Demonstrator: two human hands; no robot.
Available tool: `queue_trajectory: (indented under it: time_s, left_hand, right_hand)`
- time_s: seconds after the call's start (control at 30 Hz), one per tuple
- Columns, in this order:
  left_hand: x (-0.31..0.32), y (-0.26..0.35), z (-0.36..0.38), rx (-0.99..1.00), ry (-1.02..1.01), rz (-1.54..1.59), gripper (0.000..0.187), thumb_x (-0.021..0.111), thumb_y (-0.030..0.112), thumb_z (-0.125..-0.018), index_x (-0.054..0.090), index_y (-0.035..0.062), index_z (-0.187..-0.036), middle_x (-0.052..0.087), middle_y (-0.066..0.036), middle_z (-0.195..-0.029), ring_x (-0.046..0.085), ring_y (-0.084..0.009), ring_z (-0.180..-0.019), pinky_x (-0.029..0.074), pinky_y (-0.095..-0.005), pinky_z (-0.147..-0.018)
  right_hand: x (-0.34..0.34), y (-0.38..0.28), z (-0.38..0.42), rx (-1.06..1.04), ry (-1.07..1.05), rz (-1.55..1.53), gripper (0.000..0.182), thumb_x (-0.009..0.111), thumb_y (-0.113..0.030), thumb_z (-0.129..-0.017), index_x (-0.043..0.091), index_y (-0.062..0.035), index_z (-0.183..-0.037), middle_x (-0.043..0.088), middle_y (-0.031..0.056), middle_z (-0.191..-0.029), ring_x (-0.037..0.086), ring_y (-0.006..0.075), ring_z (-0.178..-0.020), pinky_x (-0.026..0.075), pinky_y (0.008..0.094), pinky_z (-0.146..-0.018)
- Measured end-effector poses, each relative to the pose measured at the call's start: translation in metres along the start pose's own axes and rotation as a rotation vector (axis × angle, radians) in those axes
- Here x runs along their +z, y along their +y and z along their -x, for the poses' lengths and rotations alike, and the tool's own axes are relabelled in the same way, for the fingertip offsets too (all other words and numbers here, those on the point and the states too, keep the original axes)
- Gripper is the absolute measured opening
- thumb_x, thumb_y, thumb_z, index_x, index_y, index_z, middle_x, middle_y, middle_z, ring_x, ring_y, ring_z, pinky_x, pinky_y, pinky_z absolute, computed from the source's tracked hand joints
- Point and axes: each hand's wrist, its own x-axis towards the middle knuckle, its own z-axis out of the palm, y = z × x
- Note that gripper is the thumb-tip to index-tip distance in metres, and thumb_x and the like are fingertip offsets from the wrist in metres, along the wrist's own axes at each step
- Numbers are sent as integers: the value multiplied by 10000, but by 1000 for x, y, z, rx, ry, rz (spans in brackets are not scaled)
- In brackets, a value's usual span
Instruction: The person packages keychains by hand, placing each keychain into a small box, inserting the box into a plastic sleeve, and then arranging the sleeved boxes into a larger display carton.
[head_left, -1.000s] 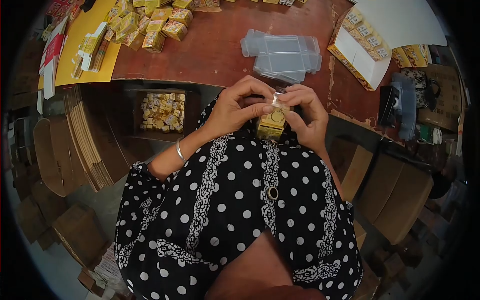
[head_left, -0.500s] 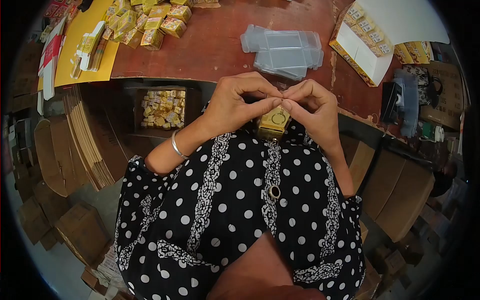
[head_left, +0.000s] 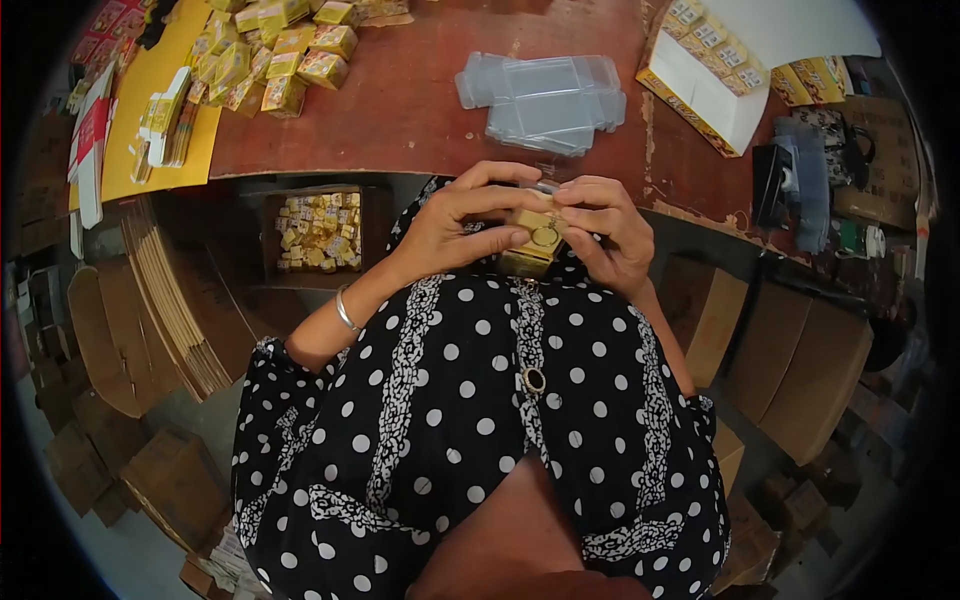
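Note:
Close to my body, just off the table's front edge, a small clear plastic box [head_left: 530,262] with yellow contents is held between both hands. A round ring-like mark shows on the yellow face inside. My left hand [head_left: 462,225] grips its left side, thumb across the near face and fingers over the top. On the other side, my right hand [head_left: 612,235] has its fingers closed over the box's upper right part. A clear flap shows between the fingertips at the top; the fingers hide much of the box there.
Flat clear plastic box blanks [head_left: 555,100] lie on the red table [head_left: 400,110]. Small yellow boxes [head_left: 285,92] are heaped at the back left. A white-lined display carton [head_left: 700,105] with small packs stands at right. Below the table, a cardboard box [head_left: 320,235] holds yellow pieces.
My fingertips have gone from pinching together above the box to wrapping over its top and sides. The whole view has shifted slightly.

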Motion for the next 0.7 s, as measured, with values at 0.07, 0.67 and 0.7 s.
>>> queue_trajectory:
  time_s: [0.07, 0.67, 0.7]
  left_hand:
    - [4, 5, -2, -85, 60, 212, 337, 685, -34, -913, 681, 22, -1245, 507, -115, -1419, 591, -210, -1232, 524, -323, -1012]
    - [3, 0, -40, -71, 67, 149, 279, 701, -22, -910, 675, 14, -1186, 521, -115, -1424, 517, -40, -791, 471, -209, -762]
    - [3, 0, -40, -75, 65, 146, 279, 701, -22, -910, 675, 14, -1186, 521, -115, -1424, 517, -40, -791, 471, -209, -762]
  right_hand:
    - [-15, -14, -6, 14, -37, 170, 231, 740, -35, -861, 696, -5, -1085, 678, 158, -1127, 655, 287, -1032, 552, 373, -887]
    - [-340, 57, 106, 1190, 640, 376, 239, 702, -311, -944, 738, -78, -986, 652, -22, -877, 581, 91, -724, 480, 236, -625]
    - [-341, 59, 105, 1194, 612, 354, 220, 702, -285, -947, 732, -74, -1001, 651, -18, -879, 585, 96, -733, 479, 231, -623]
